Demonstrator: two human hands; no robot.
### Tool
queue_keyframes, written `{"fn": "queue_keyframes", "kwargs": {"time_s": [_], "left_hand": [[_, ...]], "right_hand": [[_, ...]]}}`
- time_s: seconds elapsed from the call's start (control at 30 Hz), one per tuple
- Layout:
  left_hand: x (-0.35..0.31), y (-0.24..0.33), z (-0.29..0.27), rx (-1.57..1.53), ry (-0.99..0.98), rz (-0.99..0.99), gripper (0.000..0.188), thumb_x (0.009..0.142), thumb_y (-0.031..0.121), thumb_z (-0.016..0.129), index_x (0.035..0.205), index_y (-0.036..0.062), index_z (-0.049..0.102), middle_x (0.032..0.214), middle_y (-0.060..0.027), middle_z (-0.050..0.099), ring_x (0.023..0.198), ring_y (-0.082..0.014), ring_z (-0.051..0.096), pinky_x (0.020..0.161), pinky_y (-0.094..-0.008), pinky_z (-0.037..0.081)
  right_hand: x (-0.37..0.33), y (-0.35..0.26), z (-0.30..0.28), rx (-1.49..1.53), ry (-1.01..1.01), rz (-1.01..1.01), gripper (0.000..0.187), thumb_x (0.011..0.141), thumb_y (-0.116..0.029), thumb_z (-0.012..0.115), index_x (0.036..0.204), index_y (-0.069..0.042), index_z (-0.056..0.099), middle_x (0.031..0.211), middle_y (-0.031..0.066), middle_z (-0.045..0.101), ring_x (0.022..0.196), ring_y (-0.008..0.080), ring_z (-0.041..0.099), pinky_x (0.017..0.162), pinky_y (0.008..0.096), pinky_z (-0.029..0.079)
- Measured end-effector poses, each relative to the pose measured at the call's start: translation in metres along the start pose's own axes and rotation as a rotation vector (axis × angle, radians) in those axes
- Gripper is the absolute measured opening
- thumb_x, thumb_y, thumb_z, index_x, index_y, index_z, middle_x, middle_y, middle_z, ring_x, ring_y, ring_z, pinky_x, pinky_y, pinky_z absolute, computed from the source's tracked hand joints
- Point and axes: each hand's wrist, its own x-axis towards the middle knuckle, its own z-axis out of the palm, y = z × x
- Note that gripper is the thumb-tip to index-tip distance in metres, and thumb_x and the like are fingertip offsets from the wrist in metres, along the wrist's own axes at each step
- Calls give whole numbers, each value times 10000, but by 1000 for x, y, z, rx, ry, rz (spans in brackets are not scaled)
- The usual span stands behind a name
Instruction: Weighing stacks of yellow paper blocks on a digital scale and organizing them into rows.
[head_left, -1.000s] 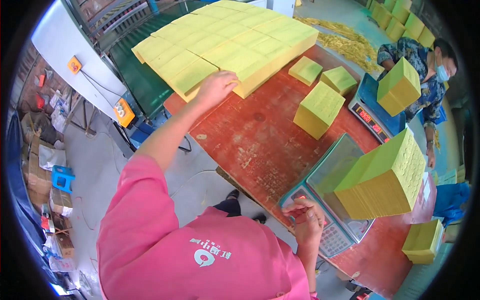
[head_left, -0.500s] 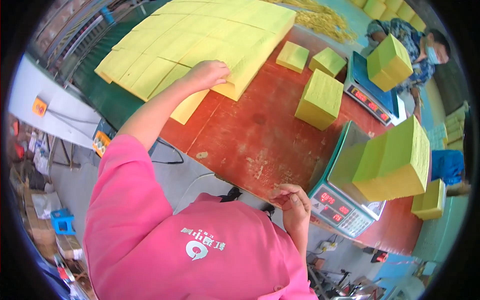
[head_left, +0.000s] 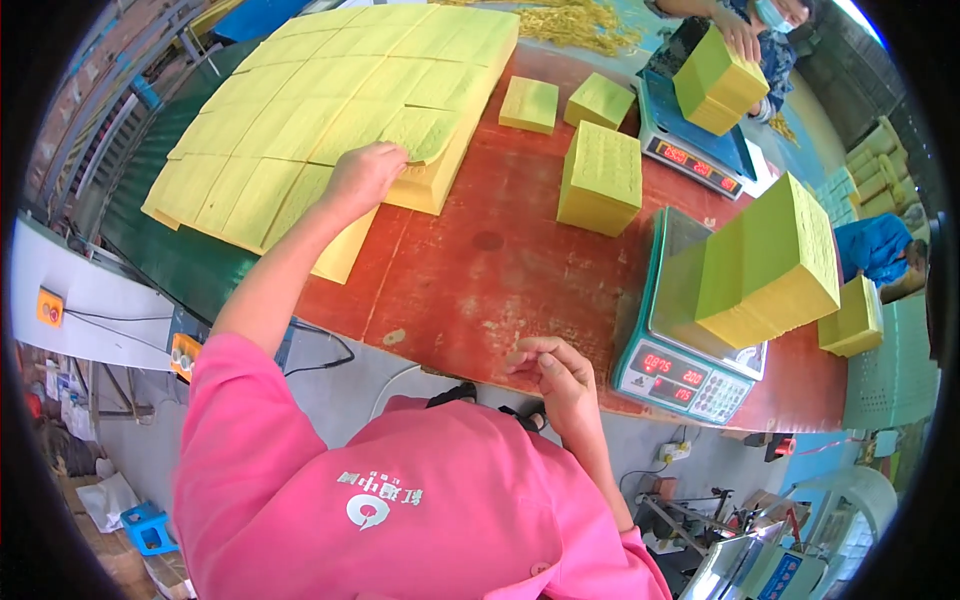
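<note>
My left hand (head_left: pixel 368 178) reaches over the large block of yellow paper stacks (head_left: pixel 330 100) and is closed at the near right corner stack. Its fingers pinch the edge of the yellow paper sheets (head_left: pixel 422 135), whose corner curls up slightly above the stack below. My right hand (head_left: pixel 555 372) hovers by the table's front edge, fingers curled toward the thumb, with nothing visible in them. Right of it stands a green-framed scale (head_left: pixel 690 385) with lit red digits, bearing a tall yellow paper stack (head_left: pixel 765 260).
On the red table (head_left: pixel 480 290) stand a thick paper stack (head_left: pixel 600 180) and two smaller ones (head_left: pixel 528 105) (head_left: pixel 600 100). At the far right, a masked person's hand (head_left: pixel 737 35) rests on a stack on a second scale (head_left: pixel 690 165). Another stack (head_left: pixel 852 317) sits at the right edge.
My view has shifted, moving the scene across the picture. My left hand stays at the corner stack, where a lifted sheet corner now shows. The other person's hand is now on their stack.
</note>
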Motion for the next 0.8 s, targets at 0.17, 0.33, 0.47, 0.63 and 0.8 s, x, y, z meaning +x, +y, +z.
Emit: {"fn": "queue_keyframes", "kwargs": {"time_s": [0.17, 0.33, 0.47, 0.63, 0.8], "left_hand": [[-14, 55, -12, -3, 199, 117, 80, 831, 71, 630, 881, 9, 618, 925, -134, 659, 836, -312, 635, 729, -412, 519], [-51, 148, -13, -54, 124, 330, 175, 754, 49, 672, 912, -10, 626, 990, -135, 651, 937, -305, 632, 895, -451, 499], [-76, 186, -21, -141, 77, 232, 295, 754, 33, 683, 1034, -37, 621, 1161, -174, 616, 1051, -294, 608, 973, -441, 462], [-101, 173, 8, -983, 234, -751, 282, 894, 149, 647, 1112, -25, 607, 1194, -120, 611, 1049, -215, 603, 943, -375, 469], [-76, 186, 18, -1612, -218, -866, 307, 953, 225, 613, 1167, 6, 584, 963, -25, 660, 865, -137, 632, 785, -304, 520]], "right_hand": [[48, 2, 14, 71, -27, 89, 469, 1009, -256, 484, 1383, 22, 435, 1242, 166, 589, 1046, 280, 632, 926, 408, 506], [124, 24, 10, 101, -178, 58, 531, 960, -309, 565, 1393, -27, 443, 1280, 127, 575, 1083, 234, 597, 902, 401, 505], [115, 52, 21, 166, 10, 85, 443, 889, -26, 553, 1326, 8, 492, 1217, 119, 604, 1103, 203, 582, 933, 338, 491], [57, 35, 6, 67, 39, -10, 530, 880, 7, 531, 1397, 45, 419, 1262, 109, 581, 1147, 177, 544, 999, 322, 431], [18, -7, -16, -17, -10, -76, 529, 906, -42, 558, 1410, 24, 411, 1269, 92, 573, 1150, 154, 533, 987, 307, 431]]}}
